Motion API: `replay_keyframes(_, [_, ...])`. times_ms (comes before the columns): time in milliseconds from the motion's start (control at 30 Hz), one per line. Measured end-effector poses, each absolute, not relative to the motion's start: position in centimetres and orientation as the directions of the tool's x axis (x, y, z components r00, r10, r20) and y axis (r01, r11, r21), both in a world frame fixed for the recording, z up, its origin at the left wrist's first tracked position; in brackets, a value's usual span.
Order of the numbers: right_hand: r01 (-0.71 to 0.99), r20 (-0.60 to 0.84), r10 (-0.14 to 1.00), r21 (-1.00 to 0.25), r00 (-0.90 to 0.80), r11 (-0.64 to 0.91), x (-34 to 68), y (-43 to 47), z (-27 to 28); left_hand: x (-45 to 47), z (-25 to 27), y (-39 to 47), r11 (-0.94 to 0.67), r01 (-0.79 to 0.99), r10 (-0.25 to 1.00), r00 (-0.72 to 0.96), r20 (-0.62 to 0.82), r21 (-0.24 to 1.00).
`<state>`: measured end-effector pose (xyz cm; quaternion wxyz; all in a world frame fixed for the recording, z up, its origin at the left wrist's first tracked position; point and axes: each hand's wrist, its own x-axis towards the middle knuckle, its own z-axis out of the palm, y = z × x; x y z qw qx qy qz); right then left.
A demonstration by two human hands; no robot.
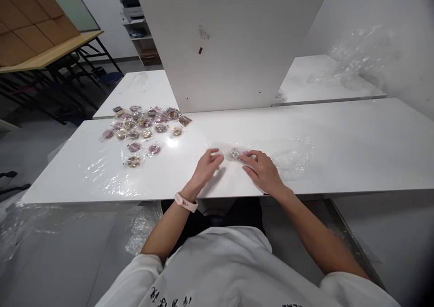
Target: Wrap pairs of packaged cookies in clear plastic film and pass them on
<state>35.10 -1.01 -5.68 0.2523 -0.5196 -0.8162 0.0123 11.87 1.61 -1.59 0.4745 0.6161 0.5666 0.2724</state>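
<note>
A long clear plastic bag (293, 155) lies flat on the white table, its crumpled part stretching to the right. Toward its left end are small round pieces in clear wrappers, among them a brownish wrapped piece (233, 153); a pinkish one beside it is partly covered by fingers. My right hand (264, 171) bends over these pieces, fingertips on the wrapped pieces and plastic, thumb on the near side. My left hand (206, 167), a pale pink band on its wrist, hovers by the bag's left end. Its fingers are curved, with a gap between thumb and forefinger.
Several pink and brown wrapped pieces (145, 124) are spread at the left of the white table (356, 144). A tall white panel (230, 44) rises behind the table. More clear plastic film (359, 58) lies at the back right, and film (144, 228) hangs below the front edge.
</note>
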Motion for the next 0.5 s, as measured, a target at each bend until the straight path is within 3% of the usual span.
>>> replay_keyframes(100, [0.847,0.415,0.855,-0.288,-0.31,0.447,34.8,-0.8,-6.2,13.4,-1.7,3.3,0.05,0.316,0.972,0.203,-0.118,0.948])
replay_keyframes(167, [0.844,0.417,0.858,-0.303,-0.301,0.443,34.5,-0.7,-6.1,15.2,-1.8,3.8,-0.128,0.381,0.961,0.276,0.02,0.916])
replay_keyframes(267, [0.799,0.416,0.857,-0.379,-0.304,0.467,34.8,-0.8,-5.4,17.2,-2.3,3.6,-0.52,0.524,0.813,0.546,0.202,0.675])
replay_keyframes(367, [0.726,0.444,0.861,-0.503,-0.248,0.468,37.3,-2.1,-4.5,17.3,-3.3,3.7,-0.755,0.513,0.62,0.762,0.188,0.409])
replay_keyframes(433, [0.795,0.495,0.868,-0.516,-0.028,0.32,40.2,-3.9,-4.3,16.8,-4.1,4.2,-0.805,0.492,0.566,0.804,0.183,0.331])
replay_keyframes(500, [0.897,0.526,0.822,-0.439,0.217,0.044,43.1,-6.0,-4.7,16.3,-4.6,4.7,-0.821,0.482,0.551,0.81,0.2,0.306])
